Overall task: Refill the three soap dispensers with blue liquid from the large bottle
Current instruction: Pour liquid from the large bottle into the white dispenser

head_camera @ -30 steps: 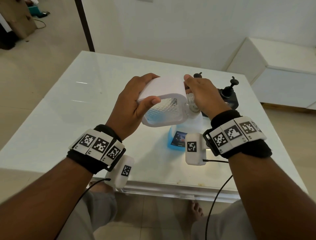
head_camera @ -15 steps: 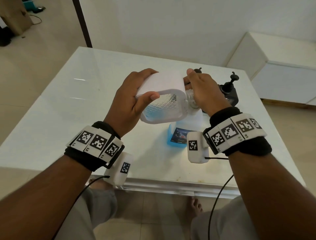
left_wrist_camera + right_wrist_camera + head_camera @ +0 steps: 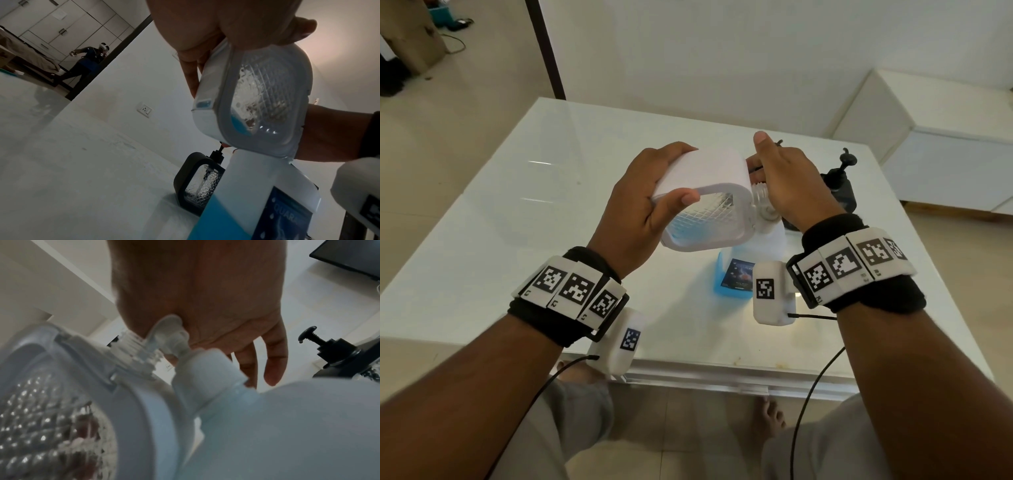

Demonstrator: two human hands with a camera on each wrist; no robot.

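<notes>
My left hand (image 3: pixel 647 192) grips a white soap dispenser (image 3: pixel 705 171), tipped on its side above the table. Through its clear gridded window (image 3: pixel 265 100) a little blue liquid shows in the low corner. My right hand (image 3: pixel 787 181) is closed around the dispenser's white pump (image 3: pixel 168 331) at the threaded neck, thumb raised. Directly below stands the large bottle (image 3: pixel 736 277), capped (image 3: pixel 205 369), white above and blue below. A black dispenser (image 3: pixel 839 192) stands behind my right hand, and another black dispenser (image 3: pixel 195 183) is mostly hidden from the head view.
The glossy white table (image 3: pixel 517 222) stretches out to the left, its front edge near my knees. A white cabinet (image 3: pixel 945 154) stands at the far right. Cables hang from both wrist cameras. A person (image 3: pixel 88 55) stands far off in another room.
Both hands keep hold of the white dispenser in nearly the same spot. My right hand has shifted slightly at the pump.
</notes>
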